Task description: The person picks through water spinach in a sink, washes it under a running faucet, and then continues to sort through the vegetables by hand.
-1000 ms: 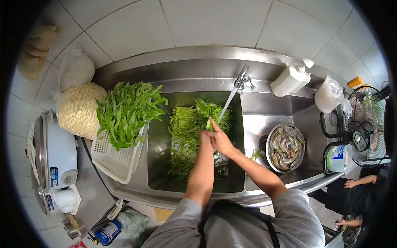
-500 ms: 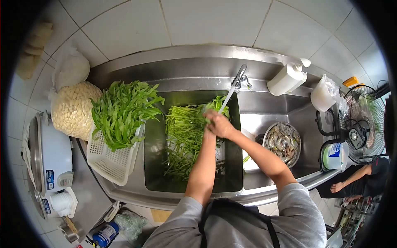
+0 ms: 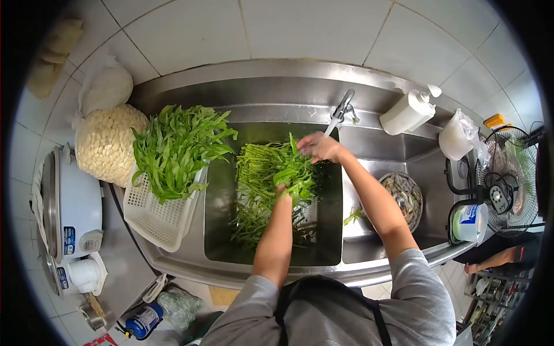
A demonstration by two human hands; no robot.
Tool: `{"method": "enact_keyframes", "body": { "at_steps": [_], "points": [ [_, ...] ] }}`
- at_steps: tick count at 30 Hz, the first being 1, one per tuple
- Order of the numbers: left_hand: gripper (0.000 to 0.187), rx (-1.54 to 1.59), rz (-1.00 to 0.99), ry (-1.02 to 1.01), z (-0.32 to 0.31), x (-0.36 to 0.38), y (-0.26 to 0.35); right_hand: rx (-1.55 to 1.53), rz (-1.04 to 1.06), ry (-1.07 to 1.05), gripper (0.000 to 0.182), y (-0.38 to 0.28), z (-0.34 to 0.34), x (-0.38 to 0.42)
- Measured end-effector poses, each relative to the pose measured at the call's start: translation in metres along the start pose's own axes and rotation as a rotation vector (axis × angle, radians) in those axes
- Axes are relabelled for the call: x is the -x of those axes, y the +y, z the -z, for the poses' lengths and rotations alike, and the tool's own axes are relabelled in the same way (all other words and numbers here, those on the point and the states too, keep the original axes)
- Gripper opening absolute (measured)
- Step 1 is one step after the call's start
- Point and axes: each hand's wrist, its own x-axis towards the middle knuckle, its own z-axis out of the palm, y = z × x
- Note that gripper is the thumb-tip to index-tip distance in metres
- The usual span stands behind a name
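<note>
Long green leafy stems (image 3: 254, 167) lie in the left sink basin (image 3: 219, 230). My left hand (image 3: 281, 193) is down among them, its fingers hidden under the leaves. Beside the running faucet (image 3: 341, 109), my right hand (image 3: 318, 147) is at the upper right end of the greens, touching leaves (image 3: 297, 173); its fingers are blurred and look spread. Another heap of leafy greens (image 3: 179, 150) rests on a white plastic basket (image 3: 164, 222) to the left of the basin.
The right basin holds a bowl of shrimp (image 3: 404, 199) and a few green scraps (image 3: 353, 216). A white bottle (image 3: 407, 112) stands behind it, a fan (image 3: 505, 184) to the right. A bag of pale pieces (image 3: 109, 144) sits left. Another person's arm (image 3: 496, 260) shows at far right.
My hands have moved apart: the left went down and left into the greens, the right slightly up and right. Leaves now spread between them. The view has shifted slightly.
</note>
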Motion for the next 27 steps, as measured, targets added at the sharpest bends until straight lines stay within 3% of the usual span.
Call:
{"method": "enact_keyframes", "body": {
  "at_steps": [1, 3, 5, 6, 7, 9, 10, 11, 12, 13, 15, 16, 18, 19, 20, 21, 22, 23, 24, 25, 27],
  "points": [
    [0.026, 0.022, -0.036, -0.017, 0.001, -0.004, 0.005, -0.128, -0.011, -0.057, 0.033, -0.008, 0.007, 0.01],
    [0.026, 0.041, -0.072, -0.043, -0.007, -0.01, 0.008, -0.004, -0.08, -0.002, 0.029, -0.014, 0.016, 0.017],
    [0.029, -0.747, -0.331, -0.468, -0.012, -0.011, 0.008, 0.297, 0.127, 0.135, 0.026, -0.002, 0.023, 0.02],
    [0.031, -0.768, -0.073, -0.437, -0.038, 0.019, 0.009, 0.16, 0.217, 0.178, 0.02, 0.009, 0.025, 0.022],
    [0.029, -1.22, -0.108, -0.462, -0.042, 0.015, 0.004, 0.165, 0.224, 0.173, 0.02, 0.016, 0.028, 0.021],
    [0.029, -1.915, -0.469, -0.654, -0.066, 0.042, -0.001, -0.259, 0.1, 0.521, 0.018, 0.03, 0.031, 0.012],
    [0.03, -1.862, -0.539, -0.684, -0.072, 0.045, -0.006, -0.486, 0.167, 0.638, 0.018, 0.037, 0.03, 0.006],
    [0.032, -1.806, -0.61, -0.707, -0.08, 0.047, -0.011, -0.793, 0.176, 0.583, 0.018, 0.043, 0.022, 0.001],
    [0.04, -1.799, -0.526, -0.553, -0.069, 0.008, -0.031, -0.82, 0.153, 0.513, 0.021, 0.036, 0.005, 0.001],
    [0.04, -1.792, -0.527, -0.546, -0.073, 0.017, -0.03, -0.85, 0.125, 0.455, 0.024, 0.026, -0.014, 0.001],
    [0.047, -1.625, -0.268, -0.429, -0.088, 0.047, -0.022, -0.96, 0.094, 0.241, 0.025, 0.003, -0.029, -0.004],
    [0.052, -1.736, -0.461, -0.419, -0.073, 0.038, -0.028, -0.851, 0.141, 0.279, 0.023, 0.005, -0.028, -0.007],
    [0.051, -1.73, -0.422, -0.426, -0.054, 0.029, -0.028, -0.291, 0.258, 0.624, 0.015, 0.02, -0.009, -0.014],
    [0.05, -1.706, -0.384, -0.436, -0.051, 0.033, -0.024, -0.004, 0.205, 0.744, 0.021, 0.022, 0.014, -0.005],
    [0.042, -1.686, -0.451, -0.528, -0.058, 0.044, -0.019, 0.044, 0.072, 1.013, 0.026, 0.05, 0.032, -0.017],
    [0.03, -1.567, -0.359, -0.712, -0.078, 0.066, -0.009, 0.216, 0.211, 1.189, 0.032, 0.06, 0.049, -0.012],
    [0.022, -1.536, -0.438, -0.83, -0.071, 0.041, -0.021, 0.409, 0.151, 1.318, 0.036, 0.076, 0.064, -0.013],
    [0.019, -1.68, -0.332, -0.774, -0.094, 0.061, -0.017, 0.404, 0.172, 1.34, 0.037, 0.087, 0.076, -0.014],
    [0.019, -1.597, -0.419, -0.904, -0.103, 0.064, -0.016, 0.381, 0.179, 1.233, 0.037, 0.113, 0.09, -0.023],
    [0.019, -1.682, -0.436, -0.884, -0.12, 0.079, -0.013, 0.175, 0.147, 1.137, 0.035, 0.118, 0.094, -0.023],
    [0.017, -1.749, -0.478, -0.842, -0.14, 0.098, -0.004, 0.229, 0.086, 0.977, 0.033, 0.152, 0.105, -0.035]
  ]
}}
